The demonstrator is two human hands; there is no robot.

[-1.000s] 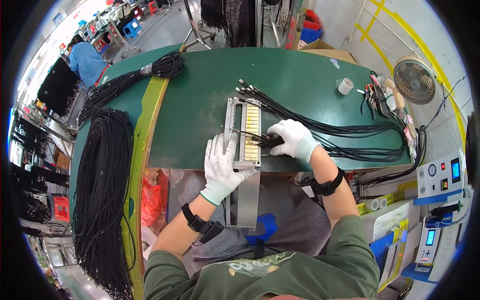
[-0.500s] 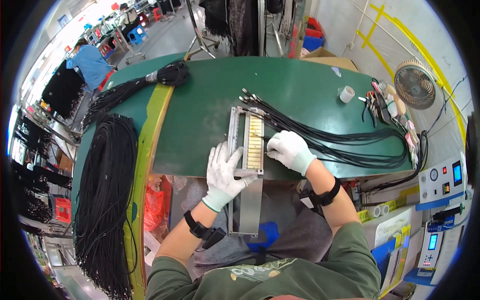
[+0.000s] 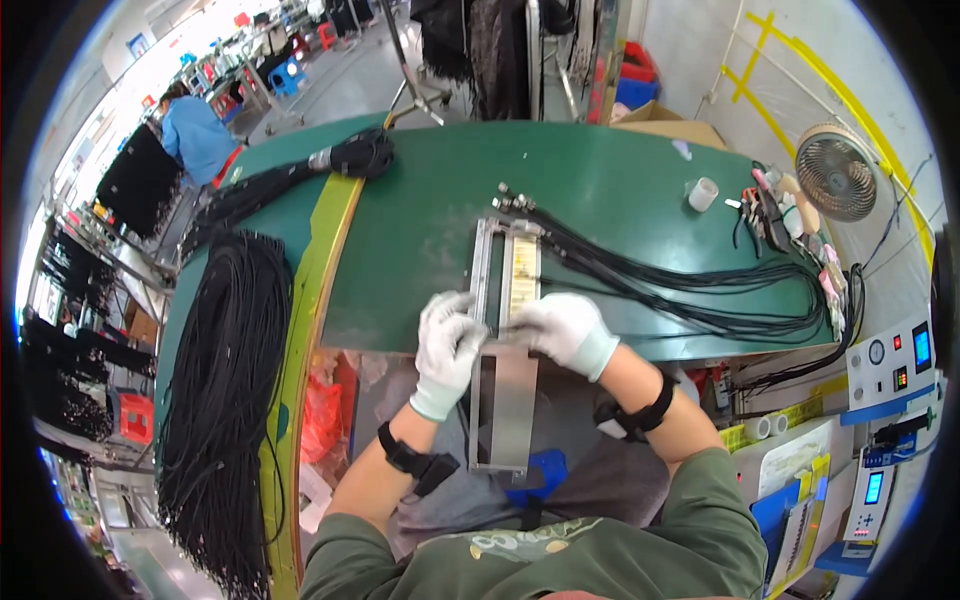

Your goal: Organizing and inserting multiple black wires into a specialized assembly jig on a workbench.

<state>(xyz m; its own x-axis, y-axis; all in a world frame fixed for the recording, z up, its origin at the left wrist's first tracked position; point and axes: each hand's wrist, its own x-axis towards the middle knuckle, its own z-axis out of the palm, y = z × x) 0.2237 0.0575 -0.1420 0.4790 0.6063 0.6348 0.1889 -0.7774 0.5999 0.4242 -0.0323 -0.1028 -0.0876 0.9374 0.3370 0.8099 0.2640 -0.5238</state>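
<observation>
A metal frame fixture (image 3: 482, 285) with a row of pale yellow slotted blocks (image 3: 523, 270) lies across the near edge of the green table. My left hand (image 3: 445, 350), in a white glove, is closed beside the frame's left rail; what its bent fingers hold, if anything, is too blurred to make out. Over the lower end of the yellow blocks, my gloved right hand (image 3: 572, 332) pinches a black cable, whose end is hidden by the fingers. A looped bundle of black cables (image 3: 680, 285) lies to the right, its metal-tipped ends beyond the fixture.
Long black cables (image 3: 220, 400) hang in a thick bundle at left, beside a yellow-green strip (image 3: 318, 260). Another tied bundle (image 3: 355, 155) lies behind. At right are a white tape roll (image 3: 703, 194), pliers (image 3: 746, 228), a fan (image 3: 835, 172) and a control box (image 3: 890, 362).
My left hand has gone from lying spread on the frame to curled fingers. My right hand has moved down and left to the near end of the yellow blocks. The view has shifted slightly.
</observation>
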